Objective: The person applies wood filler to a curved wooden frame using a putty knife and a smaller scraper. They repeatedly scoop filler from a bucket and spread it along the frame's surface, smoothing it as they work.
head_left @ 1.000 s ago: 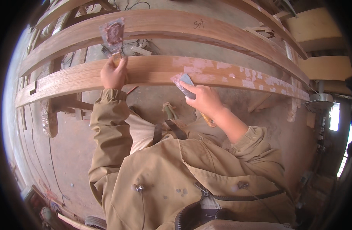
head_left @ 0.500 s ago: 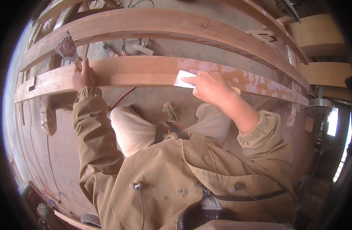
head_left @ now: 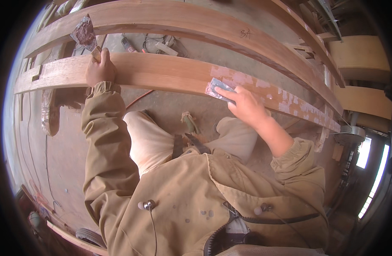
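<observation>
Across my lap's far side runs a long wooden beam (head_left: 162, 70), with patches of pinkish filler (head_left: 264, 85) on its right half. My left hand (head_left: 100, 70) rests at the beam's left part, closed around the handle of a putty knife (head_left: 84, 35) whose blade points up and carries a lump of reddish filler. My right hand (head_left: 247, 106) grips a flat metal scraper (head_left: 220, 90) with filler smeared along its left end. That scraper lies at the beam's near edge, just left of the filler patches; whether it touches the wood I cannot tell.
Parallel beams (head_left: 174, 21) lie beyond, on wooden supports (head_left: 51, 111). On the floor between them are a power strip (head_left: 166, 48), cables and a small dark handheld device (head_left: 128, 44). Curved wooden panels (head_left: 361, 57) stand at the right. A tyre (head_left: 90, 237) lies at lower left.
My right hand has moved slightly right and down, and the scraper has tilted, its face now grey rather than bright white. The view has shifted a little; the left hand still holds the putty knife.
</observation>
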Demonstrator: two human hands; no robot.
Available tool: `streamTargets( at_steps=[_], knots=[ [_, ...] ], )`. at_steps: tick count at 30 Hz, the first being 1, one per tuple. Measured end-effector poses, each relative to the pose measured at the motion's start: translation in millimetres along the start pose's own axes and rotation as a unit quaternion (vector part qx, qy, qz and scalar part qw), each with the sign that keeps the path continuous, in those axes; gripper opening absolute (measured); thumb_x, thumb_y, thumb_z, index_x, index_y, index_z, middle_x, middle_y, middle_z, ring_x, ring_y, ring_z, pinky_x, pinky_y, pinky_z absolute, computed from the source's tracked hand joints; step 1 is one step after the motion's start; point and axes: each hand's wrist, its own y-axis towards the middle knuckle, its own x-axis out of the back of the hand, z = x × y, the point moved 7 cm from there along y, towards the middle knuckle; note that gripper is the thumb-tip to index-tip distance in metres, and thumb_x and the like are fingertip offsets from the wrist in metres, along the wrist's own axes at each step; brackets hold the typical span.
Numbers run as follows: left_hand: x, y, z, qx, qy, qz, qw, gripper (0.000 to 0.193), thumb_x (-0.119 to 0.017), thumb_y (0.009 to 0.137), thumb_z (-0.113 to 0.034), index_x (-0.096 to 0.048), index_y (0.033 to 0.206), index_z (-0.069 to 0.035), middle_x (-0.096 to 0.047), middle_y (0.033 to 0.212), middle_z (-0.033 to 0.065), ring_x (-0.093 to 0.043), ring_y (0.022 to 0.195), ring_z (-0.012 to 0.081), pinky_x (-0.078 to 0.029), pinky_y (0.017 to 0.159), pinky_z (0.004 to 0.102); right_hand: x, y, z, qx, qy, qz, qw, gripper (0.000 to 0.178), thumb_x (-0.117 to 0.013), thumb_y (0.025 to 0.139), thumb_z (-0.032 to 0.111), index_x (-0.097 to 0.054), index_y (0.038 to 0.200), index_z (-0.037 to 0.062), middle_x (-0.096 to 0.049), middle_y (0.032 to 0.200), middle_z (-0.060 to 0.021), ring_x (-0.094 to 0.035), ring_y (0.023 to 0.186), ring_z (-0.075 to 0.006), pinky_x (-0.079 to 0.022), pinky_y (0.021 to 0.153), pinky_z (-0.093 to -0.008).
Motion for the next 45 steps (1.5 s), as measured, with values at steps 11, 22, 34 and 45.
streamTargets(
  at_steps=[11,22,34,45],
  knots=[
    [0.1,0.2,9.1,0.134,-0.061,0.004,0.989,0.06,-0.046,0.075,-0.058,-0.066,0.099,-0.007,-0.064,0.096,0.0211,-0.06,0.094,0.0377,-0.044,0.082,0.0433,26.4,-10.0,4.6,-0.035,-0.001,-0.011,0.999,0.04,-0.065,0.08,0.017,-0.061,0.118,0.0274,-0.052,0.076,-0.0122,-0.056,0.072,-0.0303,-0.046,0.065,-0.0403],
    [1.7,-0.3,8.1,0.13,-0.063,0.007,0.99,0.058,-0.047,0.075,-0.058,-0.066,0.101,-0.009,-0.064,0.095,0.0212,-0.06,0.094,0.0379,-0.044,0.082,0.0438,31.3,11.3,7.0,-0.004,-0.197,0.141,0.97,0.027,-0.064,0.08,0.03,-0.067,0.105,0.0208,-0.064,0.079,-0.0119,-0.062,0.08,-0.0297,-0.049,0.068,-0.0415],
    [-6.0,0.5,11.8,0.084,-0.026,-0.01,0.996,0.056,-0.045,0.077,-0.057,-0.066,0.095,-0.009,-0.064,0.093,0.02,-0.06,0.091,0.0382,-0.044,0.08,0.0445,31.4,18.9,10.4,0.015,-0.206,0.168,0.964,0.022,-0.064,0.079,0.025,-0.07,0.099,0.0184,-0.065,0.082,-0.0112,-0.063,0.081,-0.0291,-0.05,0.071,-0.0392],
    [-0.2,-2.4,8.4,0.109,-0.046,-0.015,0.993,0.056,-0.048,0.077,-0.057,-0.066,0.096,-0.008,-0.065,0.091,0.0198,-0.06,0.09,0.0376,-0.045,0.078,0.0437,-17.5,24.5,42.1,0.015,0.075,-0.037,0.996,0.035,-0.065,0.081,0.027,-0.062,0.116,0.0313,-0.052,0.071,-0.011,-0.056,0.067,-0.0279,-0.046,0.061,-0.0392]
  ],
)
